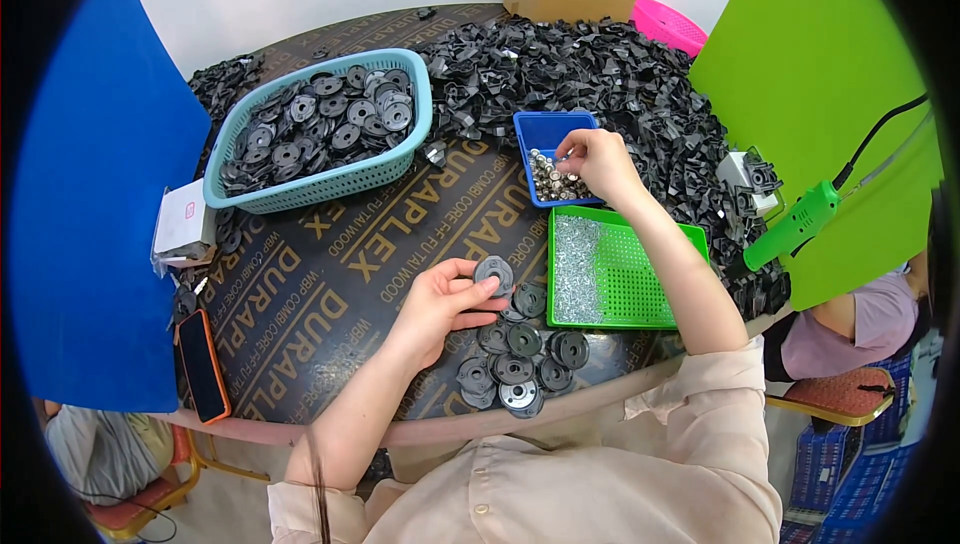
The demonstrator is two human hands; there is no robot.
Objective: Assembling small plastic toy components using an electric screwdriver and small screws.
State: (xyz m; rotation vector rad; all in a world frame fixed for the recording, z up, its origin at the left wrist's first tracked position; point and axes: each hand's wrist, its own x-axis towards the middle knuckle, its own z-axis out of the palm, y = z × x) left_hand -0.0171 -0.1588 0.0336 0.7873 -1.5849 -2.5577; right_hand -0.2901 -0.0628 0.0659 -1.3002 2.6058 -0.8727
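Note:
Between the thumb and fingers of my left hand (450,306) is a round grey plastic disc (493,272) with a centre hole, held just above the table. My right hand (600,166) reaches into a blue tray (548,129) of small metal bushings (556,182). Its fingertips are pinched together among them; whether a bushing is between them I cannot make out. Just right of my left hand lies a loose pile of similar black discs (523,339), and one near the front shows a shiny metal centre (519,397).
A green tray (640,319) of small silvery parts sits under my right forearm. Left stands a light-blue basket (330,190) full of discs. Black plastic pieces (560,64) heap across the back. A green power screwdriver (797,226) hangs right; a phone (203,366) lies by the left edge.

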